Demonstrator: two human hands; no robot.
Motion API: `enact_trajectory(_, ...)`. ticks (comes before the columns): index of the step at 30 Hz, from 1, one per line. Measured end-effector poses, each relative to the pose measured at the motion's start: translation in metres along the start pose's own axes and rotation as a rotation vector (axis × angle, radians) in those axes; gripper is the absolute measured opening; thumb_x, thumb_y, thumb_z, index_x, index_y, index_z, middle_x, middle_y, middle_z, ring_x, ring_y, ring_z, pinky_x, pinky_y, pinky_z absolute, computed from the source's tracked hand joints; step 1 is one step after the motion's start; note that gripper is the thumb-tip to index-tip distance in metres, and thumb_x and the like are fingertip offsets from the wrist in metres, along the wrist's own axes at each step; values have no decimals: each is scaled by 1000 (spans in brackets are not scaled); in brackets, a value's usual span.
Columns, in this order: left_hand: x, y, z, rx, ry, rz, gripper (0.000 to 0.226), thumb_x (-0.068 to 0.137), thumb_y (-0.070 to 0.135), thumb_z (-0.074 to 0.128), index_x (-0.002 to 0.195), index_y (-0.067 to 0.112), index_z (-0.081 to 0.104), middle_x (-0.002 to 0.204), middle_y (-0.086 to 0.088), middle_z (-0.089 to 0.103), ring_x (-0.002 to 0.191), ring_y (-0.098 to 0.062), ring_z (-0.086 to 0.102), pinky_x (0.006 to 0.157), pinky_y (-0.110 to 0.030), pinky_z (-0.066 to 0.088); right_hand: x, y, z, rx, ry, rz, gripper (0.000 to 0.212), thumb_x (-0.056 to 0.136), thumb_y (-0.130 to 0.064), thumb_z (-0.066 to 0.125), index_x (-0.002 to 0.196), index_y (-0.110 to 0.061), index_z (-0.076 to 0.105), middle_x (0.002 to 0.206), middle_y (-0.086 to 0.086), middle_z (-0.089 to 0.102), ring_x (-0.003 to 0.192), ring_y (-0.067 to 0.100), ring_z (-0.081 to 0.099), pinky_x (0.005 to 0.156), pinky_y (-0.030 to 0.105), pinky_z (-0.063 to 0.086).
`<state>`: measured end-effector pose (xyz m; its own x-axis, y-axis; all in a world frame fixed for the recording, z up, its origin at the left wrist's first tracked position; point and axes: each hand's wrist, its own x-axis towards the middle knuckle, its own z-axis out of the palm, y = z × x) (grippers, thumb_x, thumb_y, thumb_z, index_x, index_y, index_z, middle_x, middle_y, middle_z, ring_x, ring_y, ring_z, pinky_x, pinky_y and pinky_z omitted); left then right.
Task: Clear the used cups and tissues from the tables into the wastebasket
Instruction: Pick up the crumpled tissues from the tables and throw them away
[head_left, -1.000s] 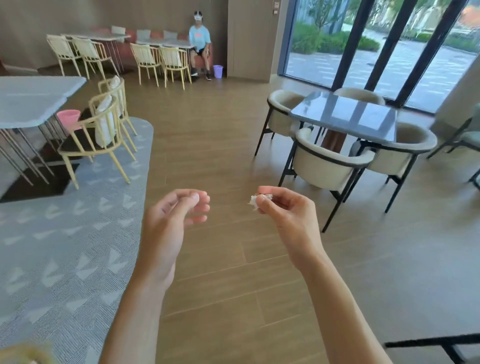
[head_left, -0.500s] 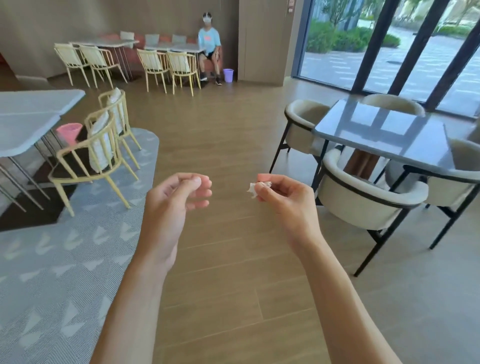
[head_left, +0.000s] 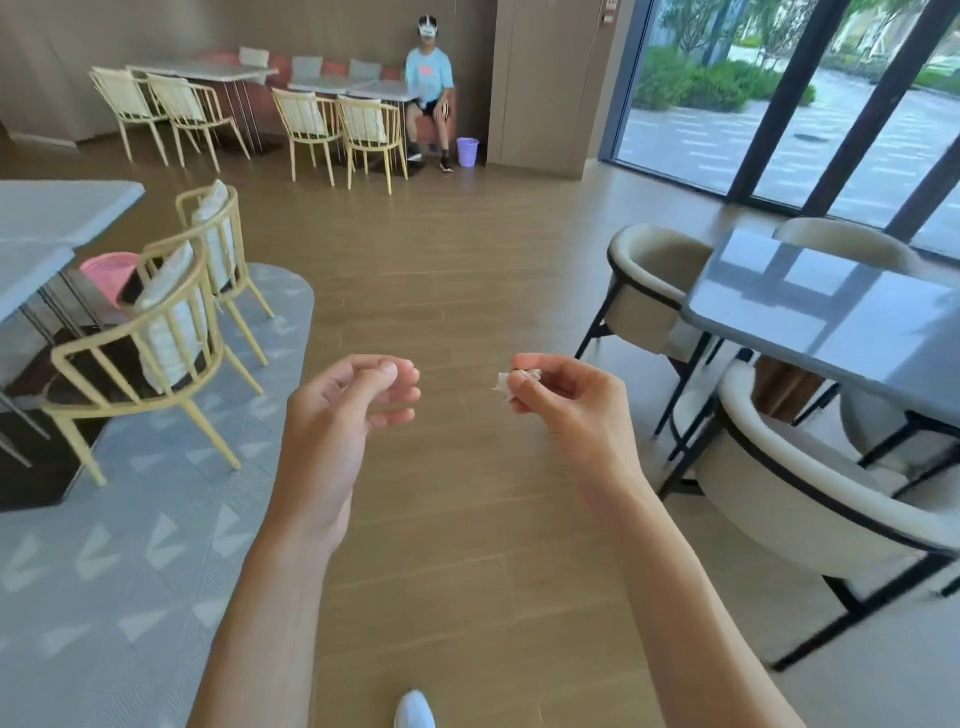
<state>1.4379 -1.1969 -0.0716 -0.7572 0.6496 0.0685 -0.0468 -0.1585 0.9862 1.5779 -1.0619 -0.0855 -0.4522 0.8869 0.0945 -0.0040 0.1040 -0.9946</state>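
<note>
A grey desk (head_left: 810, 312) stands at our right among cream chairs (head_left: 810, 499); a pink wastebasket (head_left: 106, 270) sits under the white desk (head_left: 47, 218) at left. Our left hand (head_left: 345, 410) hangs loosely curled, holding nothing. Our right hand (head_left: 571, 400) pinches a crumpled tissue (head_left: 503, 383) above the floor.

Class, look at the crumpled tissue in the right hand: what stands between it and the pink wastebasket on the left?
The small white crumpled tissue must pass two pale yellow metal chairs that stand in front of the pink wastebasket, which sits beside the white table.
</note>
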Motion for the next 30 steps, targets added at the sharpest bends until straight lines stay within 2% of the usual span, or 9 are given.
enact_trajectory(3, 83, 4, -14, -1, 18, 2, 24, 101, 3, 50, 90, 5, 71, 95, -11, 74, 89, -24, 69, 84, -40, 57, 75, 0, 37, 11, 28, 8, 8, 90, -7, 75, 98, -10, 77, 85, 14, 77, 73, 16, 71, 78, 25, 60)
enact_trajectory(6, 160, 9, -20, 9, 19, 14, 22, 101, 3, 50, 92, 3, 70, 95, -12, 73, 88, -24, 69, 84, -41, 57, 143, -2, 70, 30, 38, -5, 7, 90, -8, 75, 97, -11, 77, 82, 11, 78, 76, 20, 73, 84, 32, 61)
enact_trajectory(13, 303, -12, -15, 21, -2, -34, 21, 101, 2, 51, 91, 2, 70, 94, -12, 74, 86, -22, 70, 84, -43, 57, 275, 22, 121, 59, 52, 42, 9, 92, -7, 74, 98, -13, 76, 79, 3, 77, 76, 16, 74, 81, 24, 59)
enact_trajectory(19, 437, -56, -12, 45, 61, -78, 20, 101, 2, 52, 93, -2, 71, 93, -12, 74, 86, -23, 70, 83, -42, 58, 410, 63, 163, 72, 34, 94, 10, 91, -7, 75, 98, -14, 77, 83, 7, 78, 78, 15, 74, 75, 15, 55)
enact_trajectory(22, 516, -68, -6, 62, 118, -96, 20, 100, 2, 52, 93, -2, 71, 96, -18, 74, 85, -24, 70, 82, -42, 58, 495, 74, 193, 93, -19, 109, 11, 90, -9, 76, 99, -15, 77, 80, 1, 75, 78, 14, 73, 80, 19, 57)
enact_trajectory(25, 593, -65, 0, 48, 155, -87, 20, 100, 2, 53, 91, -1, 71, 98, -20, 74, 83, -22, 71, 82, -42, 58, 580, 70, 228, 104, -83, 96, 11, 90, -9, 76, 99, -16, 78, 82, 4, 76, 78, 12, 71, 83, 22, 57)
enact_trajectory(27, 641, -59, 0, 39, 185, -58, 21, 100, 2, 53, 89, 2, 71, 96, -19, 74, 84, -23, 70, 81, -41, 58, 630, 64, 252, 100, -118, 74, 11, 91, -9, 75, 98, -16, 78, 85, 9, 77, 77, 11, 71, 81, 20, 57)
enact_trajectory(30, 703, -56, -7, 15, 251, -38, 21, 100, 1, 52, 88, 2, 70, 96, -18, 73, 84, -25, 70, 79, -38, 58, 690, 59, 285, 85, -176, 55, 13, 91, -8, 74, 100, -16, 78, 85, 3, 78, 74, 8, 69, 75, 15, 53)
